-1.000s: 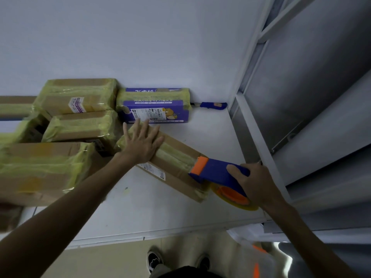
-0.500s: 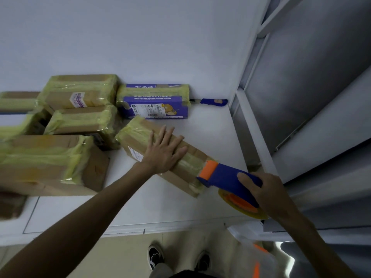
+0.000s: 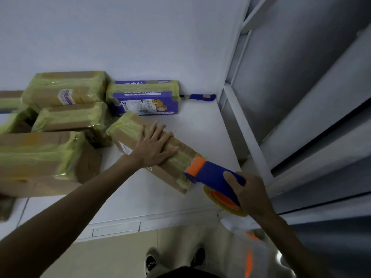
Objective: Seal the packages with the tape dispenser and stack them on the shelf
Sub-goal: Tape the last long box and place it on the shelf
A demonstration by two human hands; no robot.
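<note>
Left grip [image 3: 154, 146] flat and released atop long cardboard package [image 3: 128, 134]
Right grip [image 3: 249, 194] grasps blue-and-orange plastic tape dispenser [image 3: 210, 174] at package's end.

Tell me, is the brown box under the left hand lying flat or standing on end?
Lying flat: the brown box rests lengthwise on the white table, left hand spread flat on top.

Matt brown cardboard package [image 3: 152, 151] under glossy yellowish tape, smooth blue-and-orange plastic tape dispenser [image 3: 210, 175], matt white tabletop [image 3: 200, 133].
</note>
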